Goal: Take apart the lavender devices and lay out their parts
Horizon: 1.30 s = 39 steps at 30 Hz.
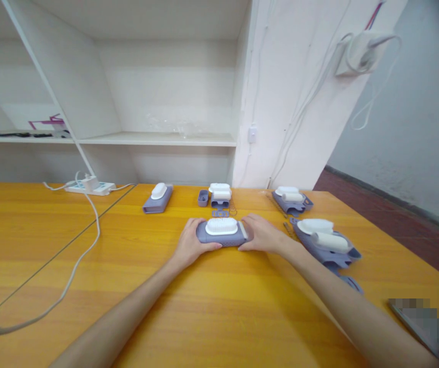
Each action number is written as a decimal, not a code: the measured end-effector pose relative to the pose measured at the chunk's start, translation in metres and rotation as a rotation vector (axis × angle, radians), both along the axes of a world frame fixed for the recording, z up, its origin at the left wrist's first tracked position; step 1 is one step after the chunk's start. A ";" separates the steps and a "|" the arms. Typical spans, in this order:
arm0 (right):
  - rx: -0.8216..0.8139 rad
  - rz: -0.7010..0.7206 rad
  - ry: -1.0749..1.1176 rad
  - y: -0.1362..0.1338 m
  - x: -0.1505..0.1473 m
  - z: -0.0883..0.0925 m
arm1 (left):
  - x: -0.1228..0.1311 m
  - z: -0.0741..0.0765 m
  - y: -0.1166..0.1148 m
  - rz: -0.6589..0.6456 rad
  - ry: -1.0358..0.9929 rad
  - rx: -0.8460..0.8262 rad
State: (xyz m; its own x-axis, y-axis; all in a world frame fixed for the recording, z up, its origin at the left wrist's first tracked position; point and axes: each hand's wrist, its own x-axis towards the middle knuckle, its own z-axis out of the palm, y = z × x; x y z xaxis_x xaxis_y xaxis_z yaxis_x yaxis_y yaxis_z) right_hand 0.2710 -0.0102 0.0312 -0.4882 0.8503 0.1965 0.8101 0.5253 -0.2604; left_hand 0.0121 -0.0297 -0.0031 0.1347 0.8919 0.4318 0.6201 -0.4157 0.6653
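Note:
A grey-purple device point(223, 238) with a white, bristled oval piece point(222, 226) on top lies sideways at the middle of the wooden table point(219, 306). My left hand point(196, 243) grips its left end, thumb along the near side. Around the right end, by a pale strip, my right hand point(259, 234) is closed. Just behind it is a flat grey frame piece point(220, 213), with a similar unit point(220, 196) and a small grey cup point(203, 198) farther back.
Another device point(158, 198) stands at the back left. Two opened units, one far point(291, 199) and one nearer point(324, 240), lie on the right. A power strip point(91, 187) with a trailing cable point(96, 230) is at left. A shelf point(158, 139) rises behind.

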 end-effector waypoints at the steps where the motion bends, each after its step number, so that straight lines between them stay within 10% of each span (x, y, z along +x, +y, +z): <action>1: 0.050 -0.051 0.013 0.000 0.003 -0.002 | -0.001 -0.001 0.001 0.036 -0.005 -0.002; 7: 0.108 -0.261 0.410 -0.005 0.018 -0.028 | -0.004 -0.001 0.003 0.102 -0.031 -0.004; 13: -0.005 -0.164 0.377 -0.014 0.018 -0.045 | -0.005 0.001 0.004 0.152 -0.121 -0.041; 26: 0.307 0.012 -0.052 -0.026 -0.011 0.026 | -0.007 0.010 -0.003 -0.050 -0.148 0.063; 39: 0.318 0.018 -0.066 -0.025 -0.012 0.033 | -0.006 0.012 -0.005 -0.091 -0.151 0.074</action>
State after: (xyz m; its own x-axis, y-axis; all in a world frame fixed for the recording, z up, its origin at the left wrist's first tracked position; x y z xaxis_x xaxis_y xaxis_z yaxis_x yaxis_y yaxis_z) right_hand 0.2589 -0.0350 0.0642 -0.5231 0.7428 0.4179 0.8098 0.5861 -0.0280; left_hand 0.0056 -0.0350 0.0091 0.1422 0.8441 0.5170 0.4726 -0.5168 0.7139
